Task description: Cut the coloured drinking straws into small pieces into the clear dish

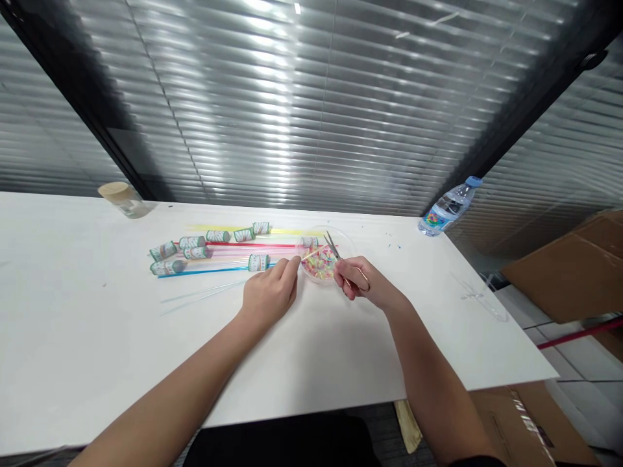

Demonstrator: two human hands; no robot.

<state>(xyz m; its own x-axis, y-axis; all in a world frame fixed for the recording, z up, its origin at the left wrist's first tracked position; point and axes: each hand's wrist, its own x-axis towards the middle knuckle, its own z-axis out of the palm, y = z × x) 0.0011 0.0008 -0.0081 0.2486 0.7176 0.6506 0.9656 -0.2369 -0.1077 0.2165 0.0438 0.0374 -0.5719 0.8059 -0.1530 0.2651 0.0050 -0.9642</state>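
- Holding a thin pale stick, the left hand pinches it between the fingertips, its free end pointing out over the near-left part of a clear round bowl.
- The bowl sits on the white table, between and just beyond the two hands; small bits of pink, yellow, green and white lie heaped in it.
- The right hand grasps a pair of scissors by the handle loops, the blades slightly parted above the bowl, close to the stick.
- Left of the bowl, several patterned cylinders lie on their sides among long straws: yellow, red and blue. Whether the straws pass into the cylinders is hard to tell.
- Two pale translucent straws lie nearest the left forearm.
- Far left, a clear jar has a tan lid on; its contents are too blurred to make out.
- Far right, a clear plastic bottle stands capped in blue near the table's edge; its fill level is unclear.
- Beyond that edge is a cardboard box, its inside hidden.
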